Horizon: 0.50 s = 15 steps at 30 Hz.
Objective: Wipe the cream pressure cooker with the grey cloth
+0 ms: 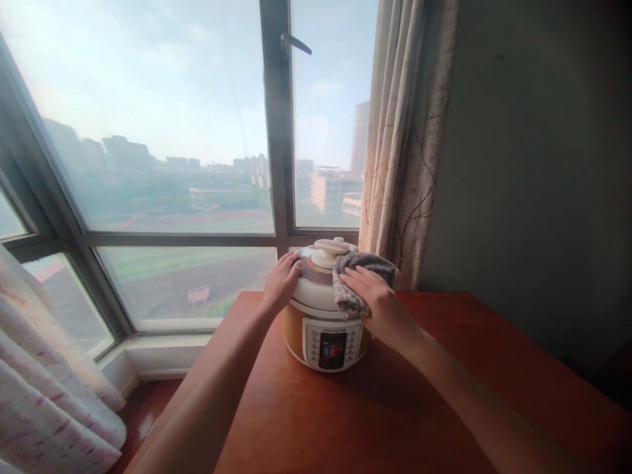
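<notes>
A cream and orange electric pressure cooker [323, 329] stands on a reddish wooden table [375, 415], its control panel facing me. My left hand [281, 282] rests flat against the left side of its lid. My right hand [378, 299] presses a grey cloth [358, 273] onto the lid's right side. The cloth drapes over the lid's edge beside the cream knob [330, 247].
A large window [162, 164] with a dark frame is behind the table, with city buildings outside. A patterned curtain [405, 145] hangs at the right of it, close behind the cooker. Another curtain [44, 388] hangs at lower left. A dark wall [533, 164] borders the table's right.
</notes>
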Tool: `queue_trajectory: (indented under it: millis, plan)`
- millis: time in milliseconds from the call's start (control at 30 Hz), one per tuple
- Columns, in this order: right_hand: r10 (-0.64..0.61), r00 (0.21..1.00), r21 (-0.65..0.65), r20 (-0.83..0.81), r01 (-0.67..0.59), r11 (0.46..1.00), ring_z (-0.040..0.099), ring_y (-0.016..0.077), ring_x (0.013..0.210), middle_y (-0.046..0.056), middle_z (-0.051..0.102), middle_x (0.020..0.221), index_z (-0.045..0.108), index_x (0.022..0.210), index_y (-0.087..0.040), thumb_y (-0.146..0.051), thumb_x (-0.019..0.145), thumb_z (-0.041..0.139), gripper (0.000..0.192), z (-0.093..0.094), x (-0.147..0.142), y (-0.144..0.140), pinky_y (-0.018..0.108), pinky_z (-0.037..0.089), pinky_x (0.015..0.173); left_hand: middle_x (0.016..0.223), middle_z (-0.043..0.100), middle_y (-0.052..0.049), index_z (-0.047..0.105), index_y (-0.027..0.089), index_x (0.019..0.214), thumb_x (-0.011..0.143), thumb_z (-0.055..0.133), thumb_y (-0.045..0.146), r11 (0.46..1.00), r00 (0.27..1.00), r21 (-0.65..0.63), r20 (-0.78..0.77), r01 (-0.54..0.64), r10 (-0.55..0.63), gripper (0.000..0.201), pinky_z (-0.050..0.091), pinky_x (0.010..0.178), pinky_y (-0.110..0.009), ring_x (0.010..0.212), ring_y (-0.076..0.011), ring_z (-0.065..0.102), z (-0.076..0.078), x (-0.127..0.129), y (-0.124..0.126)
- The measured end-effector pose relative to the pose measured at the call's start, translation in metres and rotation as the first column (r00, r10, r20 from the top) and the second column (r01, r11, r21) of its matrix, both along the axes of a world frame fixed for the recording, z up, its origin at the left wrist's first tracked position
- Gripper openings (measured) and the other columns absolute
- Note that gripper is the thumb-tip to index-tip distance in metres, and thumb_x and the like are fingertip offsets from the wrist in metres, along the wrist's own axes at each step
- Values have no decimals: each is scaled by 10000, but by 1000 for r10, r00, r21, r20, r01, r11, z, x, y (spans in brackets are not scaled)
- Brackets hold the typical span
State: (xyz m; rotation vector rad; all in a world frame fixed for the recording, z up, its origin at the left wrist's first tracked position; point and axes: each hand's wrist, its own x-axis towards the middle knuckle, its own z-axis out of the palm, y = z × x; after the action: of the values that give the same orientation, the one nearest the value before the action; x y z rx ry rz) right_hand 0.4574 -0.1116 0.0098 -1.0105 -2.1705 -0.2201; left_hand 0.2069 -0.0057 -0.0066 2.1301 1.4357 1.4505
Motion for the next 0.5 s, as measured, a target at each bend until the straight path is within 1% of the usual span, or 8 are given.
queue_trajectory:
  millis: [67,133,233,300,400,433,500]
  plan:
    - [16,999,-4,-39,-16,1000,430,284,1380,93,538,1449,522,1413,-199,-60,712,545,715,-2,8,13,522,335,1160,1411,572,-107,655,195,1246,955,357,456,999,999,8,8,31,-31,491,353,1140,-462,1325,-272,505,-1,-4,0]
    - [2,998,-10,-69,-3,1000,458,276,1361,100,560,1425,540,1394,-187,-85,724,562,678,-2,16,30,505,341,1163,1395,589,-106,670,194,1222,954,356,464,999,999,18,24,35,-35,494,362,1134,-458,1318,-273,514,-1,-7,3]
    - [-74,993,-44,-92,70,997,509,263,1321,111,602,1376,600,1330,-162,-125,757,584,574,4,24,61,462,350,1162,1320,640,-104,697,196,1156,929,379,455,1000,999,24,47,-13,12,469,387,1106,-467,1279,-289,541,-1,-12,9]
    - [-137,988,-113,-77,127,985,521,237,1313,95,612,1369,623,1302,-168,-139,785,586,519,13,28,80,408,356,1158,1254,675,-103,692,195,1152,916,377,449,999,998,-20,55,-27,29,469,408,1076,-472,1229,-298,570,-1,-14,14]
    - [-251,968,-275,-17,236,932,539,190,1294,33,619,1370,634,1292,-233,-156,824,581,477,27,33,105,314,399,1104,1195,701,-101,672,189,1182,915,355,467,992,996,-124,77,-29,38,499,434,1028,-468,1159,-310,605,0,-16,18]
    - [-293,956,-322,2,278,905,568,192,1260,31,643,1338,644,1279,-239,-172,836,578,453,30,35,112,298,430,1064,1194,702,-100,668,190,1190,919,345,477,989,996,-145,82,-32,44,510,435,1021,-467,1155,-314,607,0,-17,18]
    - [-376,926,-389,29,357,850,647,223,1142,69,713,1208,685,1217,-199,-222,857,573,378,33,41,123,293,497,951,1199,702,-93,664,198,1205,922,341,489,987,996,-160,77,-26,39,519,435,1012,-464,1153,-317,606,0,-18,18]
